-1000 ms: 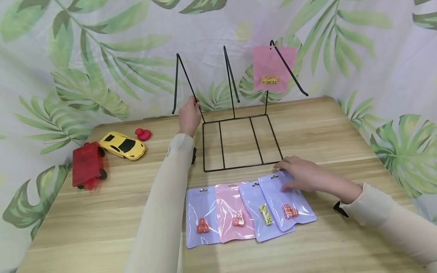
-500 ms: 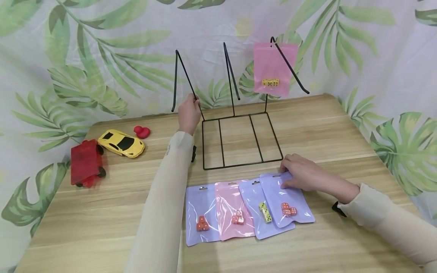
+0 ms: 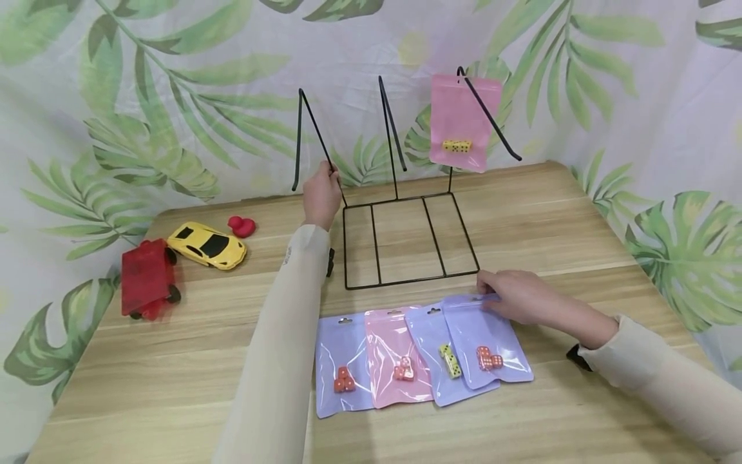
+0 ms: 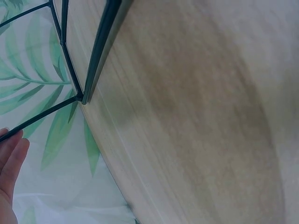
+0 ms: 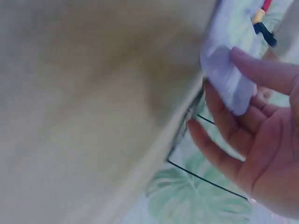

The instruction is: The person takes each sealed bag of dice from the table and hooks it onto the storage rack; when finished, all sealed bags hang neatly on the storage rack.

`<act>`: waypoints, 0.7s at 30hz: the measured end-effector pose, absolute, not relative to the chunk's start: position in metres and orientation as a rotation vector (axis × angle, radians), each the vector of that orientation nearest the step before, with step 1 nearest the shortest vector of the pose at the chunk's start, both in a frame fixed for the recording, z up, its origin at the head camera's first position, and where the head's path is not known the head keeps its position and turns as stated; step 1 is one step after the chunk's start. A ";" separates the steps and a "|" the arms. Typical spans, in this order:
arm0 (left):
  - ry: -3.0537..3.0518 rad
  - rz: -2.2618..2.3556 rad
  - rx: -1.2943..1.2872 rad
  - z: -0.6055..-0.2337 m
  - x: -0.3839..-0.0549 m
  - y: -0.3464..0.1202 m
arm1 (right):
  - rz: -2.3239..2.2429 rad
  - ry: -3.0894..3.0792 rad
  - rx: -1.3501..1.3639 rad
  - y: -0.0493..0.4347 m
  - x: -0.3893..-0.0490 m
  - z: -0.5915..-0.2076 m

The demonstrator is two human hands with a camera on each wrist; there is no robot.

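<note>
My left hand (image 3: pixel 322 196) grips the left upright of a black wire display rack (image 3: pixel 396 201); its fingers (image 4: pixel 10 156) show against that bar in the left wrist view. With my right hand (image 3: pixel 518 296) I pinch the top edge of the rightmost lavender zip pouch (image 3: pixel 493 338), which holds orange-red dice (image 3: pixel 489 358). In the right wrist view the thumb lies over the pouch's corner (image 5: pixel 229 81) and fingers are behind it. This pouch overlaps a lavender pouch (image 3: pixel 431 335) with yellow dice. Further left lie a pink pouch (image 3: pixel 391 335) and another lavender pouch (image 3: pixel 344 341), both with reddish dice.
A pink pouch (image 3: pixel 464 116) with yellow dice hangs on the rack's right hook. On the left of the wooden table (image 3: pixel 174 386) are a yellow toy car (image 3: pixel 209 245), a red duck (image 3: pixel 241 226) and a red toy vehicle (image 3: pixel 149 277). A leaf-patterned cloth (image 3: pixel 232 96) stands behind.
My right hand has shifted slightly right and closed its thumb and fingers on the rightmost pouch's top edge, which has risen a little. The hanging pink pouch has swung. My left hand stays put.
</note>
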State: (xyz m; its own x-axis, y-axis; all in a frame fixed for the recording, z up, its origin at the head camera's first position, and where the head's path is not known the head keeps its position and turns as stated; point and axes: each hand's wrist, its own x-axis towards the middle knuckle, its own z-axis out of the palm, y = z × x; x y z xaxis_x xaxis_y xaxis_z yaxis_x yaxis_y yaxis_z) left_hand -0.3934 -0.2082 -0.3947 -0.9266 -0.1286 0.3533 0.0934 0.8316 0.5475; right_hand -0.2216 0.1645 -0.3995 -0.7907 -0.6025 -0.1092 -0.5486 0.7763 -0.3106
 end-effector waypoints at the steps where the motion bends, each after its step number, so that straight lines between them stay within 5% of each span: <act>1: -2.636 -0.816 0.028 -0.395 -0.393 -0.209 | -0.418 2.760 -0.934 0.165 -0.220 -0.395; 15: -2.625 -0.839 0.020 -0.397 -0.395 -0.207 | -1.262 2.709 -1.745 0.143 -0.217 -0.296; 21: -2.624 -0.849 0.040 -0.397 -0.395 -0.209 | -1.516 2.691 -1.856 0.114 -0.232 -0.270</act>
